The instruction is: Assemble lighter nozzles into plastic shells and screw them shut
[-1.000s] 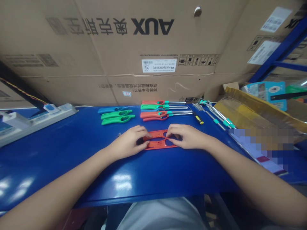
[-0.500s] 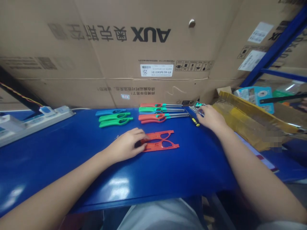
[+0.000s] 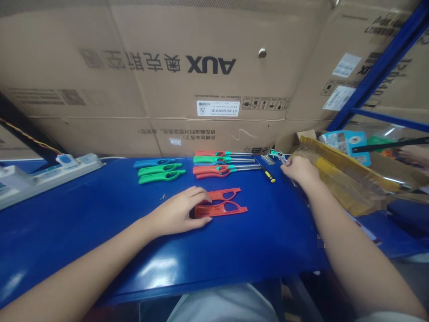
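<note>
The left hand (image 3: 184, 210), thumb and fingers parted and loosely arched, rests about the left ends of two red shells (image 3: 216, 210) lying on the blue table (image 3: 254, 241). The right hand (image 3: 303, 172) has left their right ends for the tubes (image 3: 295, 183) and wires (image 3: 280, 156) near the box (image 3: 348, 188), fingertips drawn together, on what I cannot tell; the work seems to have turned from the shells to those parts.

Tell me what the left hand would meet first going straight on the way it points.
Most likely the red half-shells, right in front of the left hand; whether it touches them is hard to tell.
</note>
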Demonstrator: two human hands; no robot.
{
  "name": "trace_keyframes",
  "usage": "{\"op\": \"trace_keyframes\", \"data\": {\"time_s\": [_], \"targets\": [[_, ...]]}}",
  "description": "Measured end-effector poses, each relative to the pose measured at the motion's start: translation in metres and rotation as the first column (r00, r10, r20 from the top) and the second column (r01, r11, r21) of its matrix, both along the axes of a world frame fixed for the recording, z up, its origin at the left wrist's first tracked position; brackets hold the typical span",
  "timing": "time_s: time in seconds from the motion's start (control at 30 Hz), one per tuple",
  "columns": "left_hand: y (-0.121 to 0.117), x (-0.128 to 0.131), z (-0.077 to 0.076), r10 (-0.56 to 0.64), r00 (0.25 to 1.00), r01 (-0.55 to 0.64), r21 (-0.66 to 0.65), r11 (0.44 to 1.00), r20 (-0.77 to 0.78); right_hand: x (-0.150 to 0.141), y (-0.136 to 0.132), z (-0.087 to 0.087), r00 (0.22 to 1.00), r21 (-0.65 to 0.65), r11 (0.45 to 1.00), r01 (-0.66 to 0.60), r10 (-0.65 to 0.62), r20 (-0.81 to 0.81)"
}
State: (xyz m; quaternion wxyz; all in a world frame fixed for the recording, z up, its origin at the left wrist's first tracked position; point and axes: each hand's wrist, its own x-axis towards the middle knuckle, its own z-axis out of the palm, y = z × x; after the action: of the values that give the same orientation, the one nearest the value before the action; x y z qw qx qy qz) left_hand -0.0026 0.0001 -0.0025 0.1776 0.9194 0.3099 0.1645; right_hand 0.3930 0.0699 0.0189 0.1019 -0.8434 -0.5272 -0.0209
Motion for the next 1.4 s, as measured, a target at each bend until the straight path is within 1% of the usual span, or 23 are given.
{"op": "trace_keyframes", "data": {"time_s": [0.2, 0.3, 0.4, 0.47, 0.57, 0.67, 0.73, 0.8, 0.87, 0.93, 1.03, 1.1, 1.17, 1.27, 1.4], "targets": [[0.003, -0.001, 0.002, -0.01, 0.999, 0.009, -0.012, 1.0, -0.039, 0.0, -0.006, 0.009, 0.999, 0.116, 0.993, -0.038, 0.04, -0.019], [0.003, -0.003, 0.005, -0.007, 0.999, 0.007, -0.021, 1.0, -0.032, 0.001, -0.009, 0.012, 0.996, 0.219, 0.974, -0.053, 0.066, -0.054], [0.003, -0.006, 0.008, -0.006, 1.0, 0.006, -0.035, 0.999, -0.022, -0.004, -0.011, 0.014, 0.975, 0.337, 0.933, -0.123, 0.178, -0.136], [0.004, -0.009, 0.01, -0.008, 0.999, 0.007, -0.045, 0.999, -0.033, -0.014, -0.013, 0.013, 0.929, 0.39, 0.896, -0.214, 0.31, -0.201], [0.004, -0.012, 0.015, -0.011, 0.998, 0.007, -0.05, 0.999, -0.07, -0.038, -0.017, 0.007, 0.814, 0.437, 0.813, -0.385, 0.522, -0.254], [0.003, -0.013, 0.018, 0.013, 0.996, -0.018, -0.058, 0.998, -0.088, -0.068, -0.025, -0.005, 0.689, 0.487, 0.69, -0.535, 0.69, -0.222], [0.004, -0.012, 0.016, 0.088, 0.996, -0.089, -0.032, 0.996, -0.023, -0.085, -0.032, -0.013, 0.584, 0.478, 0.599, -0.643, 0.787, -0.201], [0.005, -0.01, 0.011, 0.189, 0.976, -0.194, 0.03, 0.981, 0.108, -0.097, -0.039, -0.019, 0.491, 0.465, 0.509, -0.724, 0.854, -0.169], [0.007, -0.008, 0.005, 0.236, 0.949, -0.256, 0.076, 0.964, 0.21, -0.104, -0.045, -0.022, 0.424, 0.445, 0.448, -0.776, 0.892, -0.158], [0.007, -0.007, 0.0, 0.228, 0.947, -0.253, 0.086, 0.964, 0.228, -0.106, -0.05, -0.023, 0.367, 0.429, 0.395, -0.813, 0.918, -0.15], [0.004, -0.004, -0.003, 0.196, 0.966, -0.214, 0.091, 0.973, 0.169, -0.104, -0.052, -0.021, 0.291, 0.417, 0.315, -0.853, 0.949, -0.121], [0.002, -0.003, -0.004, 0.182, 0.973, -0.198, 0.112, 0.974, 0.143, -0.102, -0.051, -0.02, 0.271, 0.403, 0.291, -0.868, 0.957, -0.108], [0.0, -0.001, -0.004, 0.173, 0.974, -0.194, 0.142, 0.971, 0.147, -0.099, -0.049, -0.02, 0.271, 0.376, 0.29, -0.88, 0.957, -0.104], [-0.002, 0.0, -0.005, 0.138, 0.967, -0.181, 0.194, 0.964, 0.213, -0.097, -0.047, -0.02, 0.263, 0.352, 0.28, -0.893, 0.96, -0.097], [-0.004, 0.0, -0.003, 0.082, 0.949, -0.166, 0.265, 0.95, 0.304, -0.095, -0.048, -0.018, 0.227, 0.325, 0.253, -0.911, 0.967, -0.115]]}}
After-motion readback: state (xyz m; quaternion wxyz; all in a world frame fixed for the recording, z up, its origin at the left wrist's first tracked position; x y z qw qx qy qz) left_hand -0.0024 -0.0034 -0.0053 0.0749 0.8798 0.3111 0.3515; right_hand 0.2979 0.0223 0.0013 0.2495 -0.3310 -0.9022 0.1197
